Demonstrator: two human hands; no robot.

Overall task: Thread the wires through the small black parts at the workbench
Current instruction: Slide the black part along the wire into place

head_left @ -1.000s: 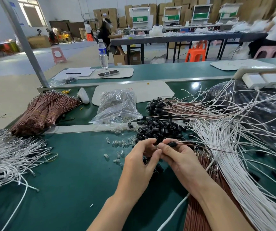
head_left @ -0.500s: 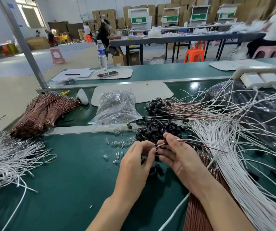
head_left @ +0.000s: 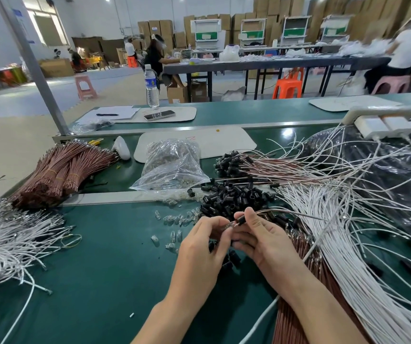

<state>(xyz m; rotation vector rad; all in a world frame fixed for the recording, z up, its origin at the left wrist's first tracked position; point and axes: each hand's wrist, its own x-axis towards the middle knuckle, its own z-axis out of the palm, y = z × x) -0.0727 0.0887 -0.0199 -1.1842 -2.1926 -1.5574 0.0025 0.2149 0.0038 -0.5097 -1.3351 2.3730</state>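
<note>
A worker's left hand (head_left: 199, 249) pinches the metal tip of a thin brown wire (head_left: 288, 212), while the right hand (head_left: 269, 242) clamps thumb and forefinger on a small black part (head_left: 241, 221) sitting on that wire, both held just above the green workbench (head_left: 100, 269). A heap of loose black parts (head_left: 234, 197) lies just beyond the fingers, with white wires (head_left: 348, 244) fanned out to the right and a clear bag (head_left: 172, 167) behind.
</note>
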